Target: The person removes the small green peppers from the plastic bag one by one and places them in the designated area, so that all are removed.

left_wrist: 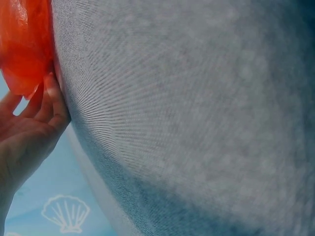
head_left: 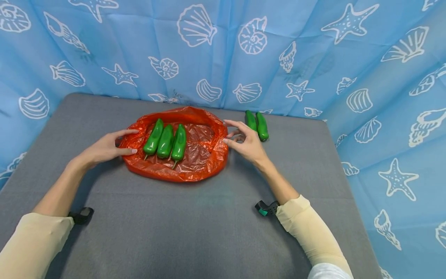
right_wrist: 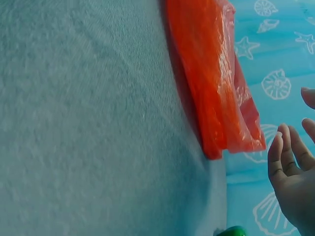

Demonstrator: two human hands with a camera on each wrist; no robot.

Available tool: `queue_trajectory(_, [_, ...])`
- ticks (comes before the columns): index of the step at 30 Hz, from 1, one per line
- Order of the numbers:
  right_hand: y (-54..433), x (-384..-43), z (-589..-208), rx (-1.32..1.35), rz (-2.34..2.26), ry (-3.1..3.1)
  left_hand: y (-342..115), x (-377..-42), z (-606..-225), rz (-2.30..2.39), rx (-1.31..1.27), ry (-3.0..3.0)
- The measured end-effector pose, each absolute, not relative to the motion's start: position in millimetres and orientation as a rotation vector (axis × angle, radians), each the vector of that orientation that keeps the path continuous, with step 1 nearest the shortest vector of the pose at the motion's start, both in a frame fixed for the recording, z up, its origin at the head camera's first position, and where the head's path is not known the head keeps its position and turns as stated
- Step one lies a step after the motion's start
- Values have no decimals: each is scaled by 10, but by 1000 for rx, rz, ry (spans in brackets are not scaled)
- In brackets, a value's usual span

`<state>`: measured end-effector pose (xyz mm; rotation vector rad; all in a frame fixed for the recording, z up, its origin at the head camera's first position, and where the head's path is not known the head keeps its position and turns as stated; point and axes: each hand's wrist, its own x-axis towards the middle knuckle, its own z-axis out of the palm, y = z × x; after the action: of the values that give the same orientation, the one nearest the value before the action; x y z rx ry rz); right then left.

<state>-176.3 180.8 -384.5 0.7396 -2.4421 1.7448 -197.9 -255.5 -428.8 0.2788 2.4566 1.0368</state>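
Note:
A red plastic bag point(head_left: 188, 176) lies open-mouthed on the table, its rim folded outward. Inside it, toward the left, three green peppers point(head_left: 165, 141) rest side by side. My left hand point(head_left: 104, 147) holds the bag's left rim, thumb and index finger over the edge; the other fingers point(left_wrist: 47, 105) touch its outside in the left wrist view. At the right rim is my right hand point(head_left: 247, 143), thumb and fingers loosely bent. The right wrist view shows a gap between that hand point(right_wrist: 295, 169) and the bag point(right_wrist: 211, 83).
Two more green peppers point(head_left: 262, 127) lie on the grey table point(head_left: 195, 232) behind my right hand, near the back edge. A blue curtain point(head_left: 223, 50) with white shell prints hangs behind and to the right of the table. Black wrist cameras point(head_left: 266, 208) sit on both forearms.

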Motion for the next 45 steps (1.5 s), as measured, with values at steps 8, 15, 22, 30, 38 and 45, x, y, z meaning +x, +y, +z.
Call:
queue_trajectory(8, [1659,-1762,-3879,785,1841,-2431,-2563,-1949,-4320,1071,272,2444])
queue_trajectory(15, [1539,-1802,-4006,811,1893,-2440,-2541,-1954,-4315,1059,259,2449])
queue_trajectory(22, [1439,-1881,-4231,774,1939,-2457,-2546,-1949,-4318,1071,266,2446])
queue_trajectory(30, [1321,-1866,-4245,794,1909,-2497,-2555,-1961,-4322,1076,279,2449])
queue_trajectory(38, [1211,-1865,-4284,777,1884,-2591,-2551,-1974,-4313,1066,272,2455])
queue_trajectory(45, [1110,-1871,-4296,776,1811,-2679,-2553,-1982,-4288,1072,266,2451])
